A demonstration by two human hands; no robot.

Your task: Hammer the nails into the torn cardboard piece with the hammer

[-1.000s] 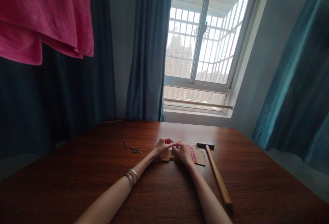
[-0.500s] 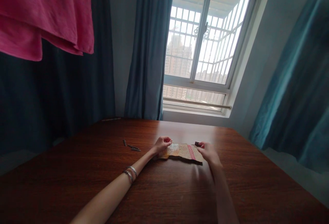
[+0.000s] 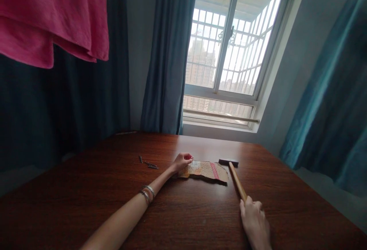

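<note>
A hammer with a wooden handle (image 3: 237,183) and a dark head lies across the right part of the table, its head just right of a cardboard piece. My right hand (image 3: 254,215) is closed around the lower end of the handle. The cardboard piece (image 3: 205,169), with speckled patches and a pink stripe, lies flat with a dark, ragged near edge. At its left end my left hand (image 3: 183,161) pinches a small, thin upright item, too small to make out, over the cardboard.
Several small dark metal pieces (image 3: 151,164) lie on the brown table (image 3: 177,211) left of my left hand. A pink cloth (image 3: 77,17) hangs at the upper left. Behind the table are blue curtains (image 3: 169,59) and a barred window (image 3: 243,51).
My right hand has moved from the hammer's head toward me, down to the handle's near end, and the hammer's head and handle now show. My left hand holds its place on the cardboard.
</note>
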